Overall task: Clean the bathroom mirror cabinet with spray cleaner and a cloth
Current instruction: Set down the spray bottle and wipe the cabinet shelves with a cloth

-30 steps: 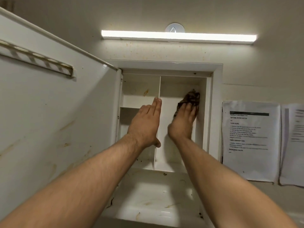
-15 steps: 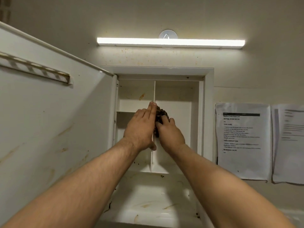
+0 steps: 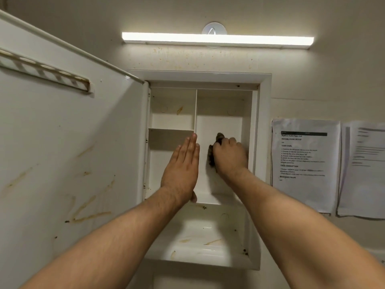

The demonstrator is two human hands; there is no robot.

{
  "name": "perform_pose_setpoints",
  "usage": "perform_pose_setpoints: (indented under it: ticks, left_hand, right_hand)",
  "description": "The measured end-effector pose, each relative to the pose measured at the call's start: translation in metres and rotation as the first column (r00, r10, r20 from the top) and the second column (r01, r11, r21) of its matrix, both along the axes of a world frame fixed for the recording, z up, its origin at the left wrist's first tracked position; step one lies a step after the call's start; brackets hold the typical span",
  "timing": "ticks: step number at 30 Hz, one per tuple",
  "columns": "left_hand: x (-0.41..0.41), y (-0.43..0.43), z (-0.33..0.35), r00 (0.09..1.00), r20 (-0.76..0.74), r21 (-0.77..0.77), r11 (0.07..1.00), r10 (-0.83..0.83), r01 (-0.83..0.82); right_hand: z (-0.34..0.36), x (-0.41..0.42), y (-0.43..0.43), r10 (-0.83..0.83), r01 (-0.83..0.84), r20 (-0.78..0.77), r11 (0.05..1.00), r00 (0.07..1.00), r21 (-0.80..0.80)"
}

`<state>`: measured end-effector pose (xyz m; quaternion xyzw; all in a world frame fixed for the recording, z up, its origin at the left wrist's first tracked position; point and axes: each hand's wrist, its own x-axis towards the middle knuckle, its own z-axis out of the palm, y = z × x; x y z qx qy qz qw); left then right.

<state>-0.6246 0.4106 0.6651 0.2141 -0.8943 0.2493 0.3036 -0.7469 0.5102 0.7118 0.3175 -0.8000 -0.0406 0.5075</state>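
left hand (image 3: 181, 174): fingers (image 3: 190, 147) straight, together, along divider (image 3: 195, 109) | right hand (image 3: 229, 157): fingers clamped on cloth (image 3: 210, 155)

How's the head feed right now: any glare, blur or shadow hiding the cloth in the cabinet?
Head view: the light bar blows out white and glares off the bottom shelf; the cloth is dark, slightly blurred, mostly covered by the right hand; the papers' small print is too soft to read.
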Motion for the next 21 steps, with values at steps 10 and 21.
perform_pose_setpoints:
  ticks: [10, 21]
  left_hand:
    - [0.005, -0.011, -0.019, 1.0, 0.022, -0.027, 1.0, -0.013, 0.014]
    - [0.001, -0.018, -0.026, 0.997, 0.01, 0.0, 0.997, -0.073, 0.073]
  right_hand:
    - [-0.009, -0.006, -0.001, 0.039, -0.039, 0.02, 0.999, 0.999, -0.033]
    - [-0.025, -0.007, 0.021, -0.074, 0.067, 0.01, 0.943, 0.997, 0.327]
